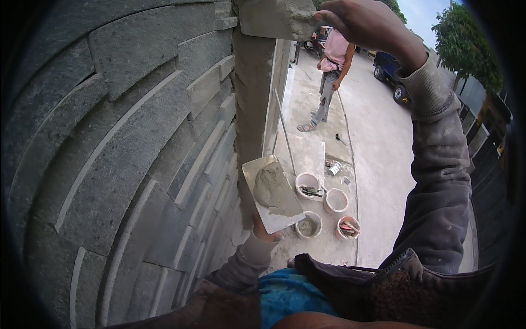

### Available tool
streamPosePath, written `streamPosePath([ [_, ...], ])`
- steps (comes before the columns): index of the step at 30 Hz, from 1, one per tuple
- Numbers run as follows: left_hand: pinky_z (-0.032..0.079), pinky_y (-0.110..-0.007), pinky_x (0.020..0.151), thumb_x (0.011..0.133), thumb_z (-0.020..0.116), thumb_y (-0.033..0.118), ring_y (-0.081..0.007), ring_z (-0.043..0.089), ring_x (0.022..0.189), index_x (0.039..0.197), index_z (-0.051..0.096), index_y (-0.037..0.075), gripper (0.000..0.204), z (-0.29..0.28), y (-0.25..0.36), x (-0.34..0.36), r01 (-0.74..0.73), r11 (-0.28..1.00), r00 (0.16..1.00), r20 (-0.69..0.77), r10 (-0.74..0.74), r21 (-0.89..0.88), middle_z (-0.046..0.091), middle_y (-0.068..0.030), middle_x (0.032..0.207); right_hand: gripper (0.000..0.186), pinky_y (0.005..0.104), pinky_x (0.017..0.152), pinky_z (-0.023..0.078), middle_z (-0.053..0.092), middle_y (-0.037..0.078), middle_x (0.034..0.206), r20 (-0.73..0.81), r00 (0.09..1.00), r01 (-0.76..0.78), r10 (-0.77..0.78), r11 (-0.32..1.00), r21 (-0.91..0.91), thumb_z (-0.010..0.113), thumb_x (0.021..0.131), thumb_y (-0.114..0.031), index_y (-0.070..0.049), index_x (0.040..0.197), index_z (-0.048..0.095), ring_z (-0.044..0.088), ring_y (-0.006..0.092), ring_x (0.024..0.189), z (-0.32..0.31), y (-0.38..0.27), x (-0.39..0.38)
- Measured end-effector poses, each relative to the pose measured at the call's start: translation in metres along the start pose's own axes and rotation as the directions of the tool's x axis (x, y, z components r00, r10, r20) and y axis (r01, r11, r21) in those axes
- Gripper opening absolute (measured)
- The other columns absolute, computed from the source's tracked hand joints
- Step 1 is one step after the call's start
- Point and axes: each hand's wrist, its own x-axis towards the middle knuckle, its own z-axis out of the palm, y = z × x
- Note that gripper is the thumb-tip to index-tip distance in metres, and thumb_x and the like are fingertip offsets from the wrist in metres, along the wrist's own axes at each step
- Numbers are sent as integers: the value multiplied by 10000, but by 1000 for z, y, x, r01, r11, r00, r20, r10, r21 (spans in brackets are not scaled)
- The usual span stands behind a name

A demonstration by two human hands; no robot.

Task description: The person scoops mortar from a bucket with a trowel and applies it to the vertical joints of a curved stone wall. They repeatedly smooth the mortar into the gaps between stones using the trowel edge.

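Observation:
My left hand (264, 231) grips the near edge of a flat metal board (257, 172), holding it level beside the wall. A heap of grey mortar (275, 190) lies on the board. My right hand (366, 23) is raised high and presses a grey stone tile (273, 17) against the top of the wall's corner, fingers curled over its right edge. Wet mortar shows along that tile's edge. The grey stone-clad wall (126, 153) fills the left half of the view, and its bare cement edge (253, 93) runs down past the board.
Far below on the concrete ground stand several small buckets (308, 183), some with tools inside. A long straightedge (285, 131) leans on the wall. Another person (331, 71) in a pink shirt stands on the ground. A dark vehicle (390, 74) and trees (466, 44) are at right.

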Motion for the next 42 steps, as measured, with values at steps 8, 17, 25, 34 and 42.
streamPosePath([
  [8,535,-525,1019,1066,428,404,-321,638,1206,1460,493,149,473,25,-4,4,-50,997,996,67,54,-66,614,-101,1358,406,497,709,568,726,119,814,20,998,59,-58,997,-44,464,1083,-383,-110,986,748,731,333,750,78,0,-21],
  [17,515,-497,1063,1077,439,405,-294,588,1293,1477,476,159,471,9,31,0,-34,998,969,243,45,-52,566,-87,1440,530,287,570,468,570,18,656,370,869,-126,-329,575,808,452,1098,-441,-17,884,687,564,122,558,118,32,-115],
  [25,438,-499,1165,1082,443,444,-309,486,1410,1532,420,159,533,9,30,25,110,979,916,366,-166,170,465,-116,1556,484,282,573,422,499,-14,618,206,845,-237,-493,-1,971,497,1091,-420,-21,898,692,486,84,569,222,-33,-198],
  [34,474,-524,1119,1071,447,468,-336,529,1368,1560,390,129,598,22,-7,31,267,963,939,217,-269,38,482,-143,1535,434,305,637,447,574,0,679,415,769,-401,-487,140,905,506,1090,-410,-49,1037,742,507,108,645,254,20,-255],
  [42,478,-498,1108,1084,382,448,-315,550,1335,1538,414,144,547,3,-13,67,209,977,955,224,-193,-52,487,-122,1531,382,333,749,499,714,70,843,599,732,-522,-324,298,799,572,1049,-387,-55,1059,760,643,170,790,281,82,-324],
])
